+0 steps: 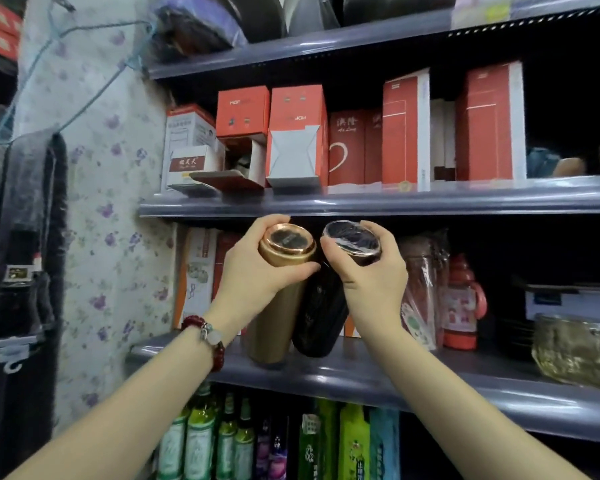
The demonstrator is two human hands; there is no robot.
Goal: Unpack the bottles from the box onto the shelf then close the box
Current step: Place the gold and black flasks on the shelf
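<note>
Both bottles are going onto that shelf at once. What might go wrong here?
The black bottle leans against the gold bottle, so it may tip over if the right hand lets go before it stands straight. Both bases sit near the front edge of the shelf, so a nudge might send one off. The plastic-wrapped bottle stands close beside the right hand and might get bumped.

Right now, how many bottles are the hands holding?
2: the gold bottle in the left hand, the black bottle in the right hand, both on the middle shelf.
</note>
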